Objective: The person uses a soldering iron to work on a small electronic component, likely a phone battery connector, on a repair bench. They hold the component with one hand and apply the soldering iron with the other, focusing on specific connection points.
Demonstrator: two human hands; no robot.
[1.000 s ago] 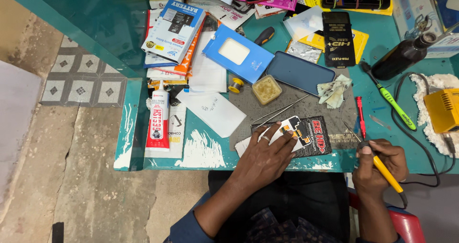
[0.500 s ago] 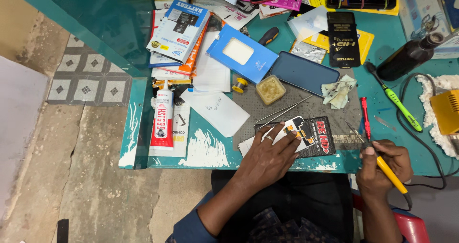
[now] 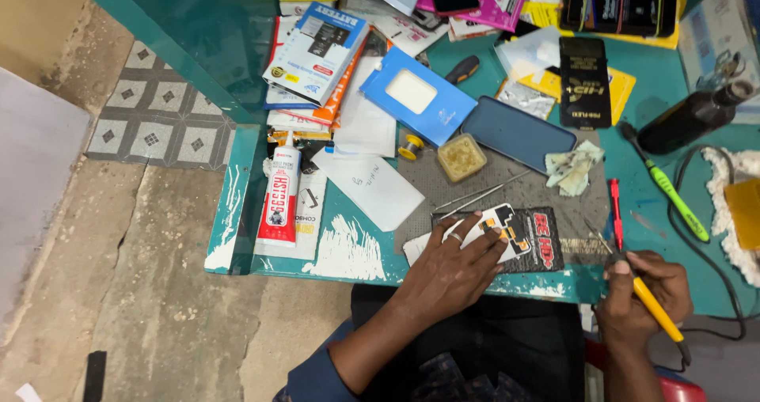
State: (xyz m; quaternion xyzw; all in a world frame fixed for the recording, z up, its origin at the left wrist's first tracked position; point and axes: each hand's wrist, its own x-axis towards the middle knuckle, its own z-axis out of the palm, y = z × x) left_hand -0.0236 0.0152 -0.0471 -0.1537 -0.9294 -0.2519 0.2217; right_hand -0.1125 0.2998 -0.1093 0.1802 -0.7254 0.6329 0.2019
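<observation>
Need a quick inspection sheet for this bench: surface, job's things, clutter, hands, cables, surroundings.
Surface: teal table, paint worn at the near edge; grey mat.
Job's things: small board on the mat; yellow-handled iron.
Clutter: glue tube, blue box, phone, tweezers, green brush.
Hands: left hand presses the board; right hand grips the iron.
Cables: black cord at right.
Surroundings: cracked concrete floor, patterned tiles.

Free: bare grey mat [image 3: 507, 182] strip between tweezers [image 3: 475, 199] and phone [image 3: 518, 133] | blocked rear: stacked boxes [image 3: 317, 54], blue card box [image 3: 419, 95] | left edge: glue tube [image 3: 279, 198] | right: green screwdriver [image 3: 673, 192], black cable [image 3: 701, 244] cross desk [image 3: 348, 248]
</observation>
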